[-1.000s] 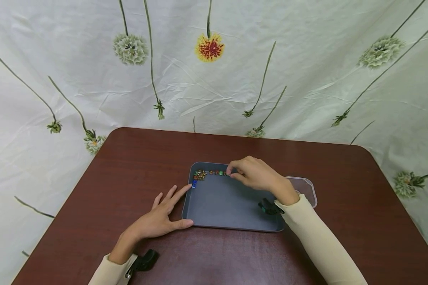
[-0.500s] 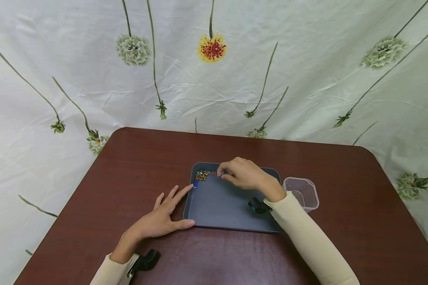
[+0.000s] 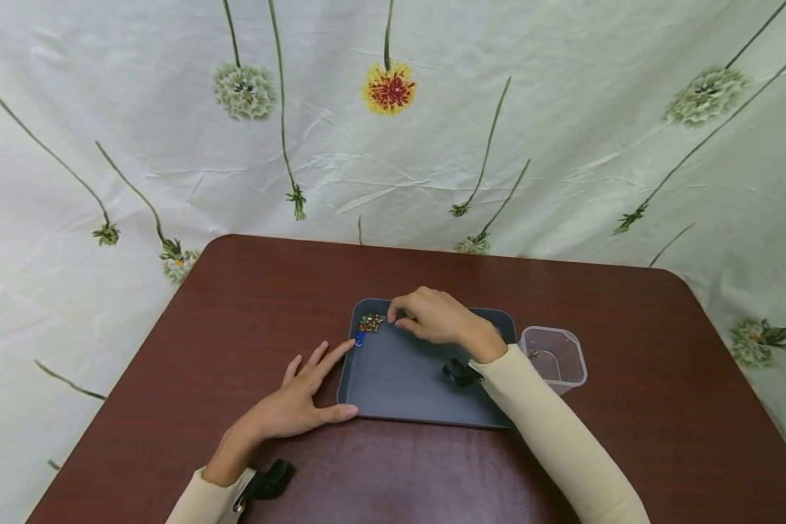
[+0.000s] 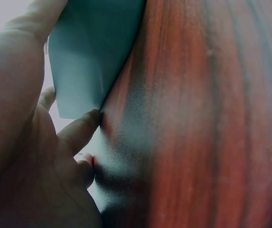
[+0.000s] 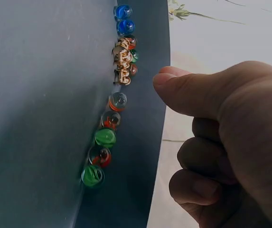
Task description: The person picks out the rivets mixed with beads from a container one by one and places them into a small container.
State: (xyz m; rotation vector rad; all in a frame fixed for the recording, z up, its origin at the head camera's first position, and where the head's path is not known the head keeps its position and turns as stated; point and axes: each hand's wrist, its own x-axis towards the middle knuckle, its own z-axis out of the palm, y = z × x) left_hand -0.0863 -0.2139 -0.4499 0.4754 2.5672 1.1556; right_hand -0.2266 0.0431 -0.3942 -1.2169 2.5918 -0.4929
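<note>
A dark grey tray [image 3: 419, 378] lies on the table. Inside its far left corner, small shiny gold openwork pieces [image 5: 123, 59] sit clustered against several glass marbles. Two blue marbles [image 5: 125, 19] lie at one end of that cluster, and a row of clear-orange and green marbles [image 5: 105, 137] runs along the tray's far side. My right hand [image 3: 432, 314] hovers over that row, its thumb and index tip close to the gold pieces with nothing visible between them; the other fingers are curled. My left hand [image 3: 295, 400] is spread, thumb and fingertips touching the tray's left edge.
A clear plastic box [image 3: 557, 349] stands against the tray's right side, with something small inside near its left wall. Brown wood-grain table [image 3: 275, 291] surrounds the tray. A flower-printed cloth [image 3: 393, 167] hangs behind the table's far edge.
My right hand has moved left along the marble row toward the gold pieces, uncovering more of the clear box. The left hand stays at the tray edge.
</note>
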